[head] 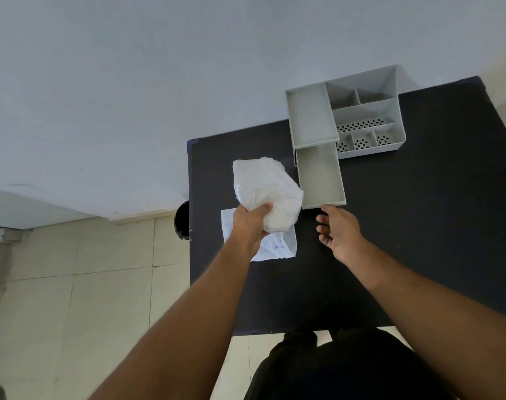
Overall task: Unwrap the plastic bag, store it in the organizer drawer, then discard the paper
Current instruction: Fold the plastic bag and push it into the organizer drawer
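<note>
A bunched white plastic bag (267, 192) is held above the black table (419, 226), gripped at its lower end by my left hand (250, 223). Under it a flat white paper sheet (280, 246) with blue print lies on the table. The grey organizer (364, 111) stands at the table's far edge, and its drawer (321, 174) is pulled out toward me with nothing inside. My right hand (336, 229) is just in front of the drawer's front edge, fingers apart, one fingertip touching or nearly touching the edge.
A black bin (182, 220) stands on the tiled floor against the table's left side. A pale wall rises behind the table. The organizer has several small compartments, some with perforated bottoms (361, 125).
</note>
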Demonstrator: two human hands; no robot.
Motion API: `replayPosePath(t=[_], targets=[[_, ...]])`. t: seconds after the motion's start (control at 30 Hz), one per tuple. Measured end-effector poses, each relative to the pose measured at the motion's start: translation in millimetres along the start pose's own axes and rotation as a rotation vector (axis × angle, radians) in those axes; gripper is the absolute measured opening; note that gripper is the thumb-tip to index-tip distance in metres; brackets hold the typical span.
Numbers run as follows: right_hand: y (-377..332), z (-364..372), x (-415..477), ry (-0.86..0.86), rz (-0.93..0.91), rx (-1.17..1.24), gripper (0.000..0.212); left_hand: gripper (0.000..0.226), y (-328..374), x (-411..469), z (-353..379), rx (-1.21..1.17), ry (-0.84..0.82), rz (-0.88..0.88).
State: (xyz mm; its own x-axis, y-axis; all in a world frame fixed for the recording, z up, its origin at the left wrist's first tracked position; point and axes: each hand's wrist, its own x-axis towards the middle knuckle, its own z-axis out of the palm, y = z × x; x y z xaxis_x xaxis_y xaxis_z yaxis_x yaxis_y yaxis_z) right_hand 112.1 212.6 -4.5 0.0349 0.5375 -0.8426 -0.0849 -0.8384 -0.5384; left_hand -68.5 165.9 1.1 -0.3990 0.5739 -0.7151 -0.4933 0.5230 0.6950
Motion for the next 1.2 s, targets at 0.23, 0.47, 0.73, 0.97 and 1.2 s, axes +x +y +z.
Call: replayPosePath(t=[0.23,0.47,0.73,0.97,1.2], targets=[[1.0,-2.7,3.4,0.016,0.005,-0.069,0.008,0.049,4.3,0.0,1.1,0.008,0.007,0.0],[3.0,-0.7,0.1,0.061,-0.054,-0.124,0.024,0.05,8.9,-2.5,4.5,-0.086,-0.071,-0.015],[-23.5,13.6,-21.0,-0.093,-0.164,0.066,0.04,0.046,20.4,-10.0,29.0,-0.067,-0.291,-0.121],[-44.3,-8.1,3.4,0.105,-0.526,-0.173,0.033,0.054,17.5,-0.8,67.5,0.453,-0.02,0.087],[-45.6,-25.3,30.6,0.205,-0.592,-0.332,0.023,0.058,5.9,7.5,87.0,0.765,0.087,0.248]])
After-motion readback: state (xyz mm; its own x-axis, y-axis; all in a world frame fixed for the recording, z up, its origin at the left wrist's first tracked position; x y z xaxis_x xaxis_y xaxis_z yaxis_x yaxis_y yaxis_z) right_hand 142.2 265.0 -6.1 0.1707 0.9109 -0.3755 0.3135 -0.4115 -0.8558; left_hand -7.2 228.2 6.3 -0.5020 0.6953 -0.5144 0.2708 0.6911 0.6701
